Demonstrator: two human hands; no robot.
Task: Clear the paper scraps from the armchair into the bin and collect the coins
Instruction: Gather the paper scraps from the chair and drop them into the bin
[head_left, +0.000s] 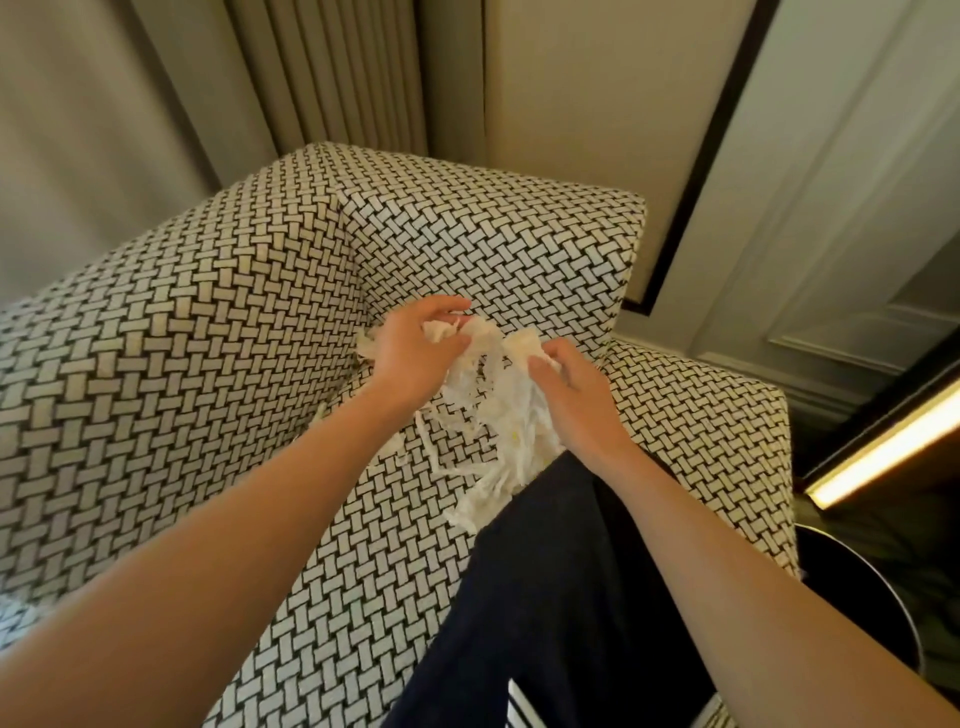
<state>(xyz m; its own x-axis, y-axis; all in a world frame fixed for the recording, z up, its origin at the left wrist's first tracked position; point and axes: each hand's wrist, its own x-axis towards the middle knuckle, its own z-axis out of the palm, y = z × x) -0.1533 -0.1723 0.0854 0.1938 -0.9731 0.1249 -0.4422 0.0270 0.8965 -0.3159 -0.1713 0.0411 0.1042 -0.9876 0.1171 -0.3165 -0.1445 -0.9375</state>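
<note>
A tangled bunch of white shredded paper scraps (493, 410) hangs between my two hands above the seat of the black-and-white woven-pattern armchair (208, 338). My left hand (415, 353) grips the bunch's upper left part with curled fingers. Gripping its right side is my right hand (571, 395). A few loose strips (400, 441) lie on the seat near the left armrest. No coins show in this view.
A dark round bin (857, 597) stands on the floor right of the armchair. My leg in dark trousers (561, 597) crosses the seat's front. Curtains hang behind the chair, panelled wall and a lit strip at right.
</note>
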